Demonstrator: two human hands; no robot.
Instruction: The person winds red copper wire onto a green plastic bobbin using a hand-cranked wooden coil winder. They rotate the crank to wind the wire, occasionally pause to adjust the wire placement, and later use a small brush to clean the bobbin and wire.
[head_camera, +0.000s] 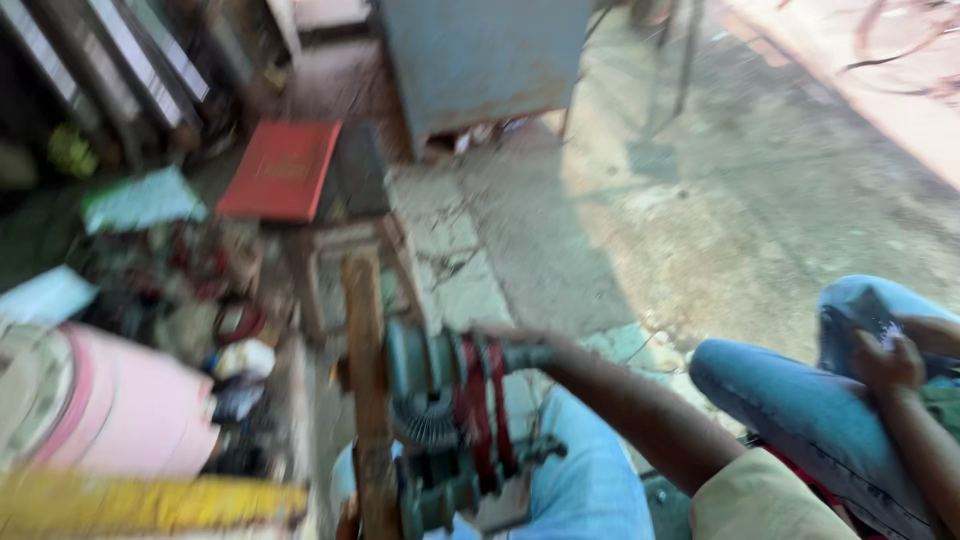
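Hands at work in a cluttered workshop yard: the person's left hand (520, 350) reaches forward from the lower right and closes around the end of a teal motor (450, 420), fingers curled over a dark stub on its upper side, though blur hides exactly how tight the grip is. The motor sits low in the middle of the view, above a blue-trousered knee, its long axis running from the bottom edge up toward the hand, with red winding (480, 410) looped around its body and a dark toothed gear (425, 420) on its left flank. Just left of it stands an upright rusty wooden post (368, 400), touching or nearly touching the motor's side. The right hand (885, 360) rests well apart at the far right, on a raised knee in blue jeans, fingers loosely bent over something pale; what it is cannot be told. Behind, a red board (280, 170) lies on a small stool, a pink drum (130, 410) crowds the left, and a grey metal cabinet (480, 60) stands on the concrete floor (700, 200).
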